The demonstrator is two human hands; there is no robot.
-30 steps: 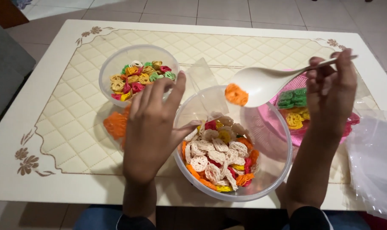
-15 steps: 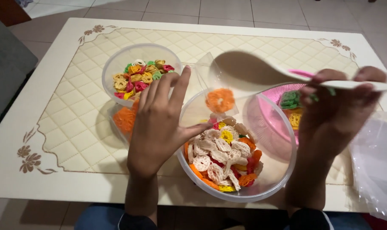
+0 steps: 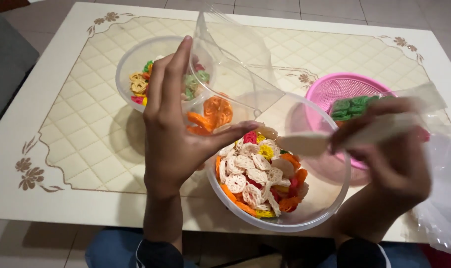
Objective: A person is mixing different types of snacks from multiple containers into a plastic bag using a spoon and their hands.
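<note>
My left hand holds up a clear plastic bag with several orange wheel-shaped crackers in its bottom, just left of a large clear bowl. That bowl holds mixed white, orange, yellow and red crackers. My right hand grips a white plastic spoon, blurred, its scoop low over the bowl's crackers.
A smaller clear bowl of mixed coloured crackers stands behind my left hand. A pink basket with green crackers sits at the right. Crumpled clear plastic lies at the table's right edge. The white table has a quilted cream top.
My left hand lifted the bag off the table. The spoon emptied its orange crackers and swung down from above the bowl into it.
</note>
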